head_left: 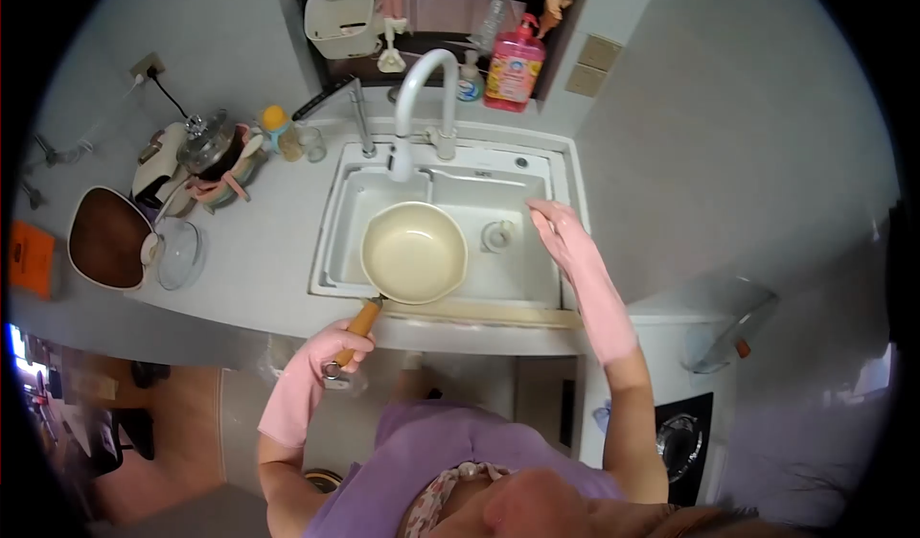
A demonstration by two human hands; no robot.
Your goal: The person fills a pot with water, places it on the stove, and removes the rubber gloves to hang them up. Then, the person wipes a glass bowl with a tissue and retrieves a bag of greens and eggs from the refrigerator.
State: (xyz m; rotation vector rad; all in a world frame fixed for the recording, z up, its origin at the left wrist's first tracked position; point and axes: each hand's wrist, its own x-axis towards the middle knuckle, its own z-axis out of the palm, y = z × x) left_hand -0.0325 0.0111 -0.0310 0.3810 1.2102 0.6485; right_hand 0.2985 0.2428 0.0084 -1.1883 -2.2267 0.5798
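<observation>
In a pink rubber glove, my left hand [331,356] is wrapped round the wooden handle of a cream-coloured frying pan [414,252]. The pan is over the left part of the white sink [479,193], its inside facing up, with nothing visible in it. My right hand [561,231], also in a pink glove, is over the sink's right edge with its fingers stretched out and holding nothing. Whether its fingertips touch the sink cannot be told. The white faucet [425,68] arches above the pan, its spout end just behind the pan. The drain [496,237] shows between pan and right hand.
Left on the counter are a glass-lidded pot [211,145], a brown-lined pan [110,236], a glass lid [179,253] and a yellow-capped bottle [281,134]. A pink soap bottle [515,70] stands behind the sink. A wall rises at the right; a stove [682,442] is at lower right.
</observation>
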